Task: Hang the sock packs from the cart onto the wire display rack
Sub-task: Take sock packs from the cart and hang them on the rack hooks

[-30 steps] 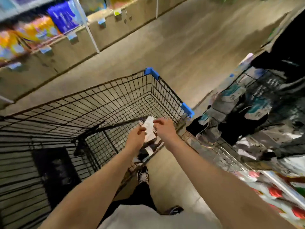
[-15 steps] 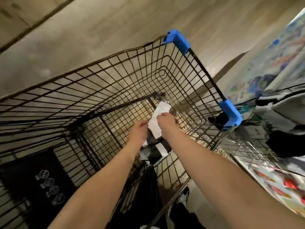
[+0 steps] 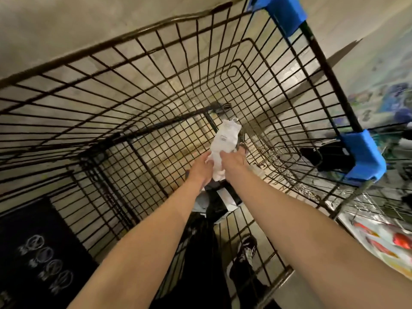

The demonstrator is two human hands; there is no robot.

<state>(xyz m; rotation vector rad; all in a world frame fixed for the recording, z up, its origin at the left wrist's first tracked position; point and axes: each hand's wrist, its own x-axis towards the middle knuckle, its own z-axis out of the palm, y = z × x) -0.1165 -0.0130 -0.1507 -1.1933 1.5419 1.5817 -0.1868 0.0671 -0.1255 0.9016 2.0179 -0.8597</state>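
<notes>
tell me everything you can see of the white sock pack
The sock pack is white, soft and fabric-looking, long and narrow, with a small printed label near its middle and what seems a small hook at its far end. It is held inside the cart, far end pointing away. The left hand and right hand grip its crumpled near end.

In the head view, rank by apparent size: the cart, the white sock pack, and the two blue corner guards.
1. cart
2. near blue corner guard and far blue corner guard: alike, far one cropped, so tied
3. white sock pack
</notes>
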